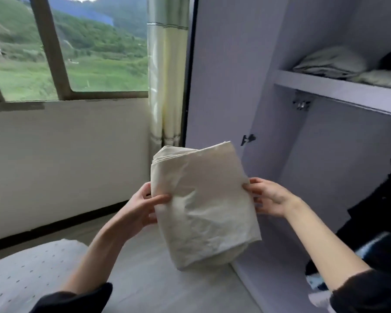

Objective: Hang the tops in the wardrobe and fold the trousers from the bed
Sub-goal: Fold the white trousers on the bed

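Daylight from a window (pixel 81 48) with green hills beyond fills the left of the room, and a pale wardrobe (pixel 235 64) stands open on the right. Between them, held in the air, is a folded bundle of cream trousers (pixel 203 199). The left hand (pixel 142 206) grips the bundle's left edge, thumb laid across the front face and fingers curled behind it. The right hand (pixel 269 197) holds the opposite edge, fingertips pressing the cloth and the palm turned towards it. Both dark sleeves are pushed back from the wrists.

The bundle is tilted, its stacked folded edges at the upper left showing several layers, its lower end rounded and hanging just above the bed (pixel 145 279). A dotted pillow (pixel 25 272) lies at the bed's left end, well apart from the bundle.

Just right of the bundle runs the wardrobe's open door (pixel 212 98), seen from its inner side, with a hinge (pixel 247 139) close to the bundle's upper right corner. Inside, a shelf (pixel 339 91) carries folded pale cloth (pixel 332 62) and something dark at the far right. Under the shelf the compartment's left part is bare wall, while dark garments (pixel 379 199) fill its right side. A pale striped curtain (pixel 167 75) hangs between window and wardrobe, directly behind the bundle's top edge.
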Available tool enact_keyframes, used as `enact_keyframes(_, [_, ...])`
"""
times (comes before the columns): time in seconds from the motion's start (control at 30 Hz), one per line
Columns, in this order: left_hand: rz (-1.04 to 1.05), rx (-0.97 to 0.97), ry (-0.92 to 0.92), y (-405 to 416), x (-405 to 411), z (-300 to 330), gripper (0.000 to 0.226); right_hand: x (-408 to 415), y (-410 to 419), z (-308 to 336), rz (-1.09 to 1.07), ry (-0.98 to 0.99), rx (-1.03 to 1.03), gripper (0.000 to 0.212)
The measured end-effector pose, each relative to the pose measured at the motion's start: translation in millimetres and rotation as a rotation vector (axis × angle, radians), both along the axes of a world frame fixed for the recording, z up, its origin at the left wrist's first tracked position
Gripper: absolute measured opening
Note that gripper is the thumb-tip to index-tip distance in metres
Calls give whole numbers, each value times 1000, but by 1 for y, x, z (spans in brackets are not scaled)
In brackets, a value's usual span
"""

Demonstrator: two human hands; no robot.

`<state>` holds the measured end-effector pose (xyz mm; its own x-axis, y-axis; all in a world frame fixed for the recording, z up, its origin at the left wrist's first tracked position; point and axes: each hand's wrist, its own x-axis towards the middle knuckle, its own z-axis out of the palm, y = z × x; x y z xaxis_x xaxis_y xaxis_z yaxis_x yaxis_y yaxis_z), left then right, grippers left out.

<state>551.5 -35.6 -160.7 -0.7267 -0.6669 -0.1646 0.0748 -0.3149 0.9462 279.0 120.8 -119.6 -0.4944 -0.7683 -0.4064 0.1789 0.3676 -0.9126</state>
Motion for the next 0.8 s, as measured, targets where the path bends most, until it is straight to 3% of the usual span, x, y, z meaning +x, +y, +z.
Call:
enact_keyframes(0.27, [-173, -159, 95, -22, -169, 86, 46, -110, 44, 80, -277, 96, -178, 9])
enact_keyframes(0.8, [-664, -395, 336, -71, -470, 260, 50, -254, 81, 224, -758, 362, -408, 12])
